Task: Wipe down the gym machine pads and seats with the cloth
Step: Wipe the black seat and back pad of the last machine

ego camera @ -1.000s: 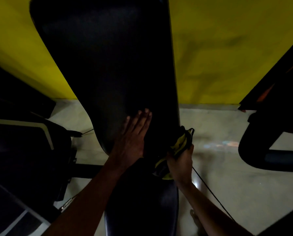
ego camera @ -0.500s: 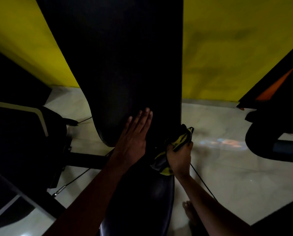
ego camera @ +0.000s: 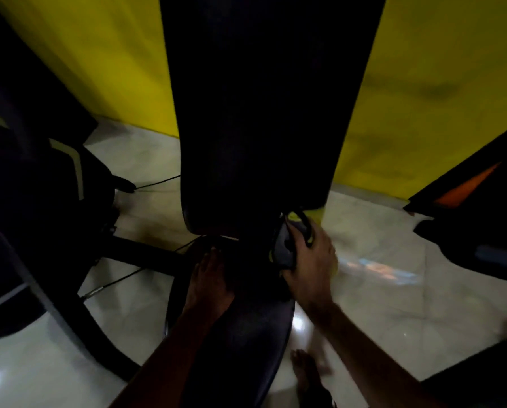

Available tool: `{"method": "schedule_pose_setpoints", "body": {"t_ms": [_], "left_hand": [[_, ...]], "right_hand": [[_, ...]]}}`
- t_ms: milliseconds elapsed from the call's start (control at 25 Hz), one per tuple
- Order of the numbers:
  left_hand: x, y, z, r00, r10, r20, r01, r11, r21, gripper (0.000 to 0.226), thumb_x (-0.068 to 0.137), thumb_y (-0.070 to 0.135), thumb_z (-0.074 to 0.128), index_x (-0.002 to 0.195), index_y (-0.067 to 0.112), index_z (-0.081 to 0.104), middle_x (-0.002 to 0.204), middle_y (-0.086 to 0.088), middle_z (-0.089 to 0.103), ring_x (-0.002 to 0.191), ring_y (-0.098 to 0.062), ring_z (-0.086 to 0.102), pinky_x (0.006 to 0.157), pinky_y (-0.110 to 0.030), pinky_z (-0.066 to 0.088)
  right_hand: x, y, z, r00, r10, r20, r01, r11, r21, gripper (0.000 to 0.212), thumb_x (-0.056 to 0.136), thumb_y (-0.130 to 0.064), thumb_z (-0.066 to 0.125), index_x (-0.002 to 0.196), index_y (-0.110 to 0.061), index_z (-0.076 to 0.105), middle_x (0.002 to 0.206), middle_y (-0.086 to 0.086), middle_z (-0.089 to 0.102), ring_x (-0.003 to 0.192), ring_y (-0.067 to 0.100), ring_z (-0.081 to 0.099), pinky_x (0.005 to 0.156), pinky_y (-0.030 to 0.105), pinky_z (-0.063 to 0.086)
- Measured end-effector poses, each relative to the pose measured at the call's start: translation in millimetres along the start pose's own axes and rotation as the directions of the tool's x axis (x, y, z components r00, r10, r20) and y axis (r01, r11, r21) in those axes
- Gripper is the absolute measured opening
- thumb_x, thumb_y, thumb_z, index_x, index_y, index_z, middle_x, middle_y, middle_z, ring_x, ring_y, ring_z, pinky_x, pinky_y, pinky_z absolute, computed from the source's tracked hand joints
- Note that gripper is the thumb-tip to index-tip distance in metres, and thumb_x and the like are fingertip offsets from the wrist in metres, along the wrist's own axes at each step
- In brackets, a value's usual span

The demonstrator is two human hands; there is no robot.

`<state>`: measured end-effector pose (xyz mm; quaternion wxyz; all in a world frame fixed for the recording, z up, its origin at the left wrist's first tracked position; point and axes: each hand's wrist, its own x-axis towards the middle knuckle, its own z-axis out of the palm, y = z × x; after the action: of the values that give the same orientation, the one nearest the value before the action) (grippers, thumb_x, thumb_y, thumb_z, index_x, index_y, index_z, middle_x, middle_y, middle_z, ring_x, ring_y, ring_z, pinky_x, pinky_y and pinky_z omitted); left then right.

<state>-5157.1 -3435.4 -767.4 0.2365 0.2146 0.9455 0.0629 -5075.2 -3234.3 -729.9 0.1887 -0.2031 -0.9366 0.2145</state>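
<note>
Black back pad (ego camera: 261,98) stands in front of the yellow wall (ego camera: 423,83), with the seat pad (ego camera: 240,334) below it over a pale tiled floor (ego camera: 393,304). Left hand (ego camera: 211,281) lies flat on the seat's far end, fingers extended. Right hand (ego camera: 312,269) grips the bunched grey-yellow cloth (ego camera: 287,245) at the back pad's lower right corner.

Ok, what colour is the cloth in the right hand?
The crumpled cloth is dark grey with yellow-green edging; head view.
</note>
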Motion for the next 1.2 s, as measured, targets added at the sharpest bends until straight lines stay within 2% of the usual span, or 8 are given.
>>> {"method": "schedule_pose_setpoints", "body": {"t_ms": [80,360,480,640,760,880,1000,1200], "left_hand": [[-9,0,17,0.998,-0.044,0.034,0.046,0.997,-0.060,0.083,0.095,0.048,0.048,0.157,0.007,0.010,0.164,-0.015,0.009,0.152,-0.030,0.008,0.123,-0.040,0.008],[-11,-1,20,0.998,-0.066,0.003,0.066,0.993,-0.100,0.084,0.097,0.051,0.047,0.158,0.013,0.003,0.166,-0.009,0.000,0.153,-0.024,0.001,0.121,-0.039,0.003],[-10,-4,23,0.998,-0.061,-0.015,0.059,0.992,-0.108,0.085,0.097,0.053,0.047,0.158,0.014,0.003,0.166,-0.007,0.000,0.153,-0.023,0.001,0.121,-0.037,0.004],[-11,-5,24,0.998,-0.061,-0.003,0.060,0.993,-0.104,0.085,0.096,0.056,0.044,0.158,0.015,0.002,0.166,-0.005,-0.002,0.153,-0.021,-0.001,0.121,-0.036,0.003],[-12,-5,23,0.998,-0.069,0.000,0.069,0.990,-0.127,0.085,0.096,0.056,0.045,0.158,0.016,0.001,0.166,-0.005,-0.002,0.153,-0.020,-0.002,0.121,-0.036,0.002],[-10,-3,18,0.998,-0.066,0.015,0.068,0.986,-0.155,0.085,0.096,0.053,0.047,0.158,0.016,0.002,0.166,-0.005,-0.001,0.153,-0.020,-0.001,0.121,-0.037,0.002],[-12,-1,17,0.996,-0.093,0.014,0.094,0.984,-0.148,0.086,0.097,0.051,0.048,0.158,0.016,0.000,0.166,-0.005,-0.002,0.153,-0.020,-0.002,0.122,-0.038,0.002],[-8,-1,19,0.994,-0.108,0.005,0.107,0.983,-0.151,0.085,0.097,0.050,0.049,0.158,0.016,0.001,0.166,-0.004,-0.003,0.153,-0.020,-0.002,0.121,-0.038,0.003]], "right_hand": [[38,2,-9,0.971,-0.235,0.033,0.237,0.956,-0.172,0.098,0.047,-0.015,0.084,0.137,-0.021,0.047,0.152,0.012,0.031,0.136,0.040,0.031,0.105,0.061,0.037],[93,-31,25,0.826,-0.430,0.365,0.564,0.645,-0.516,0.090,0.070,-0.031,0.076,0.151,-0.016,0.039,0.167,0.010,0.009,0.152,0.040,0.008,0.119,0.062,-0.002],[110,-47,52,0.626,-0.592,0.507,0.773,0.386,-0.503,0.064,0.085,-0.017,0.061,0.147,-0.015,0.047,0.165,0.010,0.021,0.152,0.039,0.013,0.120,0.061,-0.002],[103,-21,41,0.475,-0.535,0.699,0.859,0.110,-0.499,0.055,0.090,-0.018,0.030,0.132,-0.020,0.065,0.152,0.007,0.047,0.144,0.034,0.037,0.121,0.058,0.012],[121,-17,15,0.485,-0.634,0.603,0.832,0.122,-0.541,0.053,0.091,-0.017,0.032,0.136,-0.019,0.061,0.152,0.011,0.046,0.139,0.037,0.043,0.117,0.058,0.026],[154,-59,2,0.588,-0.642,0.492,0.770,0.256,-0.585,0.061,0.090,-0.018,0.040,0.151,-0.017,0.039,0.165,0.012,0.018,0.150,0.038,0.021,0.121,0.058,0.013],[155,-73,9,0.625,-0.607,0.490,0.742,0.268,-0.615,0.066,0.086,-0.029,0.049,0.150,-0.014,0.041,0.164,0.015,0.021,0.150,0.040,0.017,0.122,0.057,0.007],[120,-42,46,0.387,-0.552,0.739,0.891,0.018,-0.454,0.053,0.090,-0.020,0.033,0.132,-0.014,0.064,0.150,0.013,0.049,0.138,0.037,0.045,0.118,0.053,0.025]]}}
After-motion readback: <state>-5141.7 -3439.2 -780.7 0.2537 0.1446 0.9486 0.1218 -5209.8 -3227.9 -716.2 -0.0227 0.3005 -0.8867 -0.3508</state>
